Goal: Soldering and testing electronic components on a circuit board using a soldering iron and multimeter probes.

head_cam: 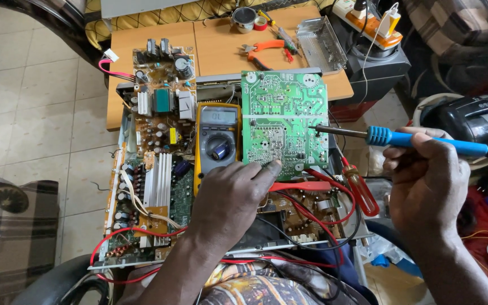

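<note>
While the left hand (pixel 230 192) is laid over the opened chassis (pixel 142 248) close to the body, its fingers are spread loosely and closed on nothing, a fingertip (pixel 274 165) being pressed to the near edge of the green circuit board (pixel 283 121), which is propped solder-side up over the middle of the chassis. Further right, the right hand (pixel 425 181) is curled shut around the blue handle of a soldering iron (pixel 408 139). The iron's long axis is laid almost level, running from right to left, and its tip is brought to the right edge of the board, so the spot being worked lies left of the gripping fingers and beyond the left fingertip. The right hand is the nearer to the tool, the left to the board. A yellow meter (pixel 217 141) is seen just left of the board, touching or nearly so. At the far edge of the wooden table (pixel 159 42), orange pliers (pixel 266 49) are lying. Whether the tip actually touches a joint cannot be made out, and the red leads (pixel 334 197) are partly hidden under the board.
</note>
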